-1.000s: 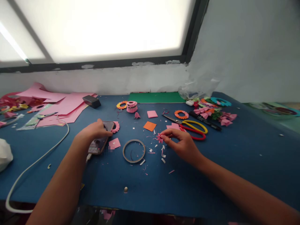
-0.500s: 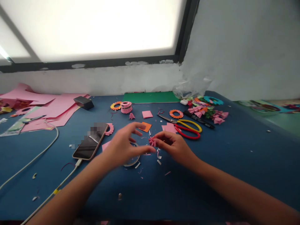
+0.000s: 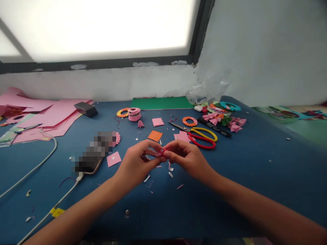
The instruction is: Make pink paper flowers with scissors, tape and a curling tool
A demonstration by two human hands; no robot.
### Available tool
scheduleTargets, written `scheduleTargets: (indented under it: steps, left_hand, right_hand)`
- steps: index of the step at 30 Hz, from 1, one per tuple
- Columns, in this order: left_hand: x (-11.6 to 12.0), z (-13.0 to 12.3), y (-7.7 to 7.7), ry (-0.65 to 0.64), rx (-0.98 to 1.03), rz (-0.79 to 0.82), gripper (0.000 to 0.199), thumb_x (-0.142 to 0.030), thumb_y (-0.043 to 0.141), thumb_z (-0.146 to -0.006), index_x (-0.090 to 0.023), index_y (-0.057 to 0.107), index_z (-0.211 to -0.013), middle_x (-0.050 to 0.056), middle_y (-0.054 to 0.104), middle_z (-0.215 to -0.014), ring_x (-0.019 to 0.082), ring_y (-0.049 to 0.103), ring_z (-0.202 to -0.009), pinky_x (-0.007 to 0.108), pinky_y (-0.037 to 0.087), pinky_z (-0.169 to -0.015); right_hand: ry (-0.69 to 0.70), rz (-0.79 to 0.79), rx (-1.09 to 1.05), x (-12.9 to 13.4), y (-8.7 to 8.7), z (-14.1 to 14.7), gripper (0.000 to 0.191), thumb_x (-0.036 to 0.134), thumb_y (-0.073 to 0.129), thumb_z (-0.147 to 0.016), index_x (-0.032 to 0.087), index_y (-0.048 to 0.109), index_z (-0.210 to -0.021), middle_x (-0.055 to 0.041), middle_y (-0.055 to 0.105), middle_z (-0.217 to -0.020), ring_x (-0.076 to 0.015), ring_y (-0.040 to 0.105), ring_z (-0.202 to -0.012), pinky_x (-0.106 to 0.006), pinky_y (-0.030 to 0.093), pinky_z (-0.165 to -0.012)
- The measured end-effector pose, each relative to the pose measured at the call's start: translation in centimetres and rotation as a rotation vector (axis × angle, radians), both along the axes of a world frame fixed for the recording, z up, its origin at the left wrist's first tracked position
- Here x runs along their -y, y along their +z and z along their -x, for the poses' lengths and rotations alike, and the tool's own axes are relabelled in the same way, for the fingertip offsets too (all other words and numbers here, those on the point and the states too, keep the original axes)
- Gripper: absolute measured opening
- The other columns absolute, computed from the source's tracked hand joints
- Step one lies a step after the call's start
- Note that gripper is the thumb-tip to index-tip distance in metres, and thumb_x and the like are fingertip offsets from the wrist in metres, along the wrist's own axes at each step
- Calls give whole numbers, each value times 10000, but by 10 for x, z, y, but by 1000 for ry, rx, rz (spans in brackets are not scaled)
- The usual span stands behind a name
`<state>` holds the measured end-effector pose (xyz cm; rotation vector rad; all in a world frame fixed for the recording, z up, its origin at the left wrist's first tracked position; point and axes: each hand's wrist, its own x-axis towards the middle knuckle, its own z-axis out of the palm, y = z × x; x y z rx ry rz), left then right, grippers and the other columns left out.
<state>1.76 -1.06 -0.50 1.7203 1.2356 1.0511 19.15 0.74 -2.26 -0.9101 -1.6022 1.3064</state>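
Note:
A small folded pink paper flower (image 3: pixel 161 153) is pinched between both hands above the middle of the table, mostly covered by fingertips. My left hand (image 3: pixel 139 157) closes on its left side with thumb and fingers. From the right, my right hand (image 3: pixel 187 156) grips it between thumb and forefinger. Behind the hands lie an orange paper square (image 3: pixel 155 136), a pink paper square (image 3: pixel 157 122) and scissors (image 3: pixel 203 136) with one yellow and one red handle. White and pink paper scraps (image 3: pixel 170 174) are scattered below the hands.
A blurred-out phone (image 3: pixel 93 156) with a white cable (image 3: pixel 67 194) lies left. Pink sheets (image 3: pixel 56 115) and a black block (image 3: pixel 86 109) sit farther back. A green board (image 3: pixel 163 103) rests by the wall. A black marker (image 3: pixel 214 127) and folded paper pieces (image 3: pixel 236 124) are right.
My left hand, open and apart half a second ago, has moved right and closed on the paper flower. My right hand has kept its pinch. The view has shifted slightly.

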Motion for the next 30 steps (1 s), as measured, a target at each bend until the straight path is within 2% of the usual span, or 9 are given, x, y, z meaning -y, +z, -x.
scheduleTargets:
  steps: [3, 7, 11, 13, 16, 19, 23, 27, 30]
  left_hand:
    - [0, 0, -2, -4, -20, 8, 158, -231, 712, -694, -192, 600, -799, -21, 656, -713, 93, 622, -577, 170, 427, -435]
    - [-2, 2, -2, -29, 40, 85, 204, -264, 719, -696, -194, 604, -849, -14, 654, -725, 113, 639, -608, 200, 488, -495]
    - [-2, 3, 1, -43, 64, 168, 243, -314, 713, -707, -190, 617, -893, -6, 649, -707, 126, 633, -608, 242, 536, -542]
    - [-1, 2, 1, -43, 69, 194, 235, -322, 703, -713, -186, 615, -882, -4, 646, -695, 128, 626, -604, 249, 540, -545]
    - [-2, 2, 0, -52, 52, 202, 226, -326, 675, -736, -179, 612, -896, 4, 649, -706, 122, 612, -602, 247, 529, -551]
    - [-5, 5, -4, -50, -50, 153, 208, -327, 631, -770, -175, 617, -913, 14, 652, -736, 116, 598, -607, 237, 499, -557]
    - [-11, 9, -14, -120, -287, 77, 143, -298, 543, -820, -183, 626, -837, 9, 661, -749, 118, 596, -654, 230, 468, -589]
    - [-12, 10, -21, -172, -417, 50, 169, -317, 556, -805, -202, 663, -743, -4, 644, -685, 125, 551, -618, 244, 426, -575]
    - [-10, 9, -22, -182, -480, 32, 167, -352, 584, -785, -217, 683, -776, -6, 637, -659, 130, 517, -579, 249, 379, -533]
  right_hand:
    - [-4, -59, 63, 1, 0, -2, 219, 376, 672, -761, 188, 652, -871, -13, 676, -788, -103, 605, -648, -213, 468, -566]
    - [-9, -158, 147, 0, 1, -4, 208, 342, 596, -825, 189, 666, -948, -38, 701, -881, -136, 647, -749, -241, 500, -630]
    - [13, -181, 162, 0, 0, -4, 214, 296, 561, -849, 192, 649, -1014, -51, 708, -952, -164, 664, -830, -289, 528, -715]
    - [15, -194, 134, 1, -1, -3, 191, 277, 569, -843, 195, 636, -1002, -44, 708, -947, -159, 666, -842, -290, 532, -746]
    - [3, -247, 153, 1, -1, -3, 125, 271, 585, -833, 188, 624, -917, -24, 698, -854, -131, 660, -769, -247, 530, -697]
    - [-37, -329, 226, -5, 1, -8, 124, 283, 569, -841, 177, 609, -892, -19, 683, -808, -121, 647, -732, -231, 519, -664]
    - [-226, -492, 487, -25, 2, -23, 179, 320, 513, -871, 181, 613, -921, -24, 678, -809, -134, 634, -736, -252, 499, -666]
    - [-267, -502, 668, -45, -2, -37, 166, 289, 522, -852, 173, 638, -874, -33, 672, -773, -151, 607, -688, -280, 462, -648]
    - [-254, -484, 775, -52, -5, -43, 148, 279, 543, -824, 180, 654, -827, -35, 672, -742, -163, 598, -672, -286, 434, -628]
